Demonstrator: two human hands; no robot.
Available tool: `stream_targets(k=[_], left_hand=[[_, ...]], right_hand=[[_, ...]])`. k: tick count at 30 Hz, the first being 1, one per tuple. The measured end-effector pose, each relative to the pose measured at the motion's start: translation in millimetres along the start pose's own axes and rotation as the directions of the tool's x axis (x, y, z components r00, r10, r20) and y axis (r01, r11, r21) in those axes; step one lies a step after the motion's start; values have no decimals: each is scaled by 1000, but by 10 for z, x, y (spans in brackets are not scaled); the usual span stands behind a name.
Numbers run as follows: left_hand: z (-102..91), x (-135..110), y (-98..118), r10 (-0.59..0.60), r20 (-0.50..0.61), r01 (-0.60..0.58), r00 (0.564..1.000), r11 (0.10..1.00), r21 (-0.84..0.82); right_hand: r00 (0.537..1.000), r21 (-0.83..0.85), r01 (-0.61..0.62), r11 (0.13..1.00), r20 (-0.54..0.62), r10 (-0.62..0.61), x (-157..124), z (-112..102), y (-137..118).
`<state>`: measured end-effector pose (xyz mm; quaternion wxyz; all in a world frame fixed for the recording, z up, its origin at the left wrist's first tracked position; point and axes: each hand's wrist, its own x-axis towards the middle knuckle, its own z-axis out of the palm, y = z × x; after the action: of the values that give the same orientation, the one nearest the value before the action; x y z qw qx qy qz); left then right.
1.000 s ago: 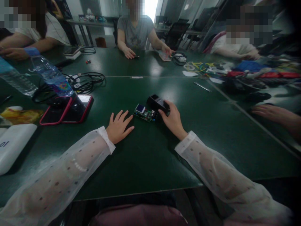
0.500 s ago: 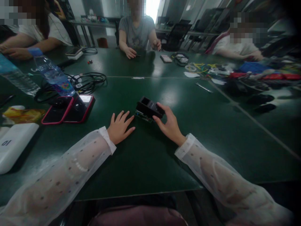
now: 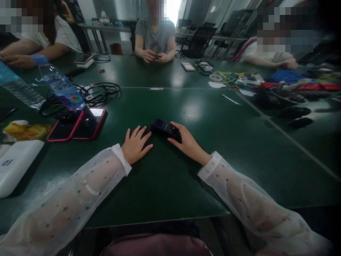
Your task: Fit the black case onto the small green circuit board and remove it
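A black handheld electronic device (image 3: 164,129) with a small screen and buttons lies on the green table (image 3: 160,185) in front of me. My right hand (image 3: 183,140) grips its right end, thumb on the near side and fingers over the top and far side. Palm down on the tabletop, my left hand (image 3: 136,144) has its fingers spread and holds nothing. Its fingertips come close to the device's left end; whether they touch it I cannot tell. The underside of the device is hidden.
At left are two phones in red cases (image 3: 89,124), a white box-shaped object (image 3: 20,165), water bottles (image 3: 62,85) and coiled black cables (image 3: 103,92). A wrench (image 3: 231,100) lies at right, before a pile of cables (image 3: 290,83). Several people sit around the table.
The black casing, raised and tilted above a circuit board before, now lies lower and flatter, and the board no longer shows. My right hand came down with it. The person opposite brought both hands together.
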<state>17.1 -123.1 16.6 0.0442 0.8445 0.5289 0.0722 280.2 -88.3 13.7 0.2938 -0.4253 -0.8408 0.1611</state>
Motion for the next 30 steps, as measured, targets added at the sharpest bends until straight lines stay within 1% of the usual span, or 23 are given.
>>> stream_targets(k=[4,7,10,14,16,19,25,30], left_hand=[[-29,4,13,-19,22,19,1000,1000,-21],[-44,12,7,-44,23,46,999,997,-65],[-40,21,-25,-80,-9,77,997,983,-165],[-38,28,-75,-134,-50,109,990,933,-342],[-38,29,-97,-129,-54,98,990,915,-391],[-30,32,-132,-127,-49,96,991,907,-411],[-25,44,-198,-123,-16,103,992,887,-450],[-77,53,-196,-133,7,119,991,865,-487]], right_hand=[[1000,22,-13,1000,-2,13,-2,10,36],[1000,36,14,999,6,-14,0,-9,18],[998,41,62,997,19,-63,5,-46,-41],[992,51,123,991,28,-125,13,-82,-117],[987,67,157,985,30,-159,15,-85,-131],[981,91,182,979,49,-187,15,-78,-129],[984,176,147,973,78,-162,7,-69,-138],[990,267,63,962,108,-95,14,-92,-166]])
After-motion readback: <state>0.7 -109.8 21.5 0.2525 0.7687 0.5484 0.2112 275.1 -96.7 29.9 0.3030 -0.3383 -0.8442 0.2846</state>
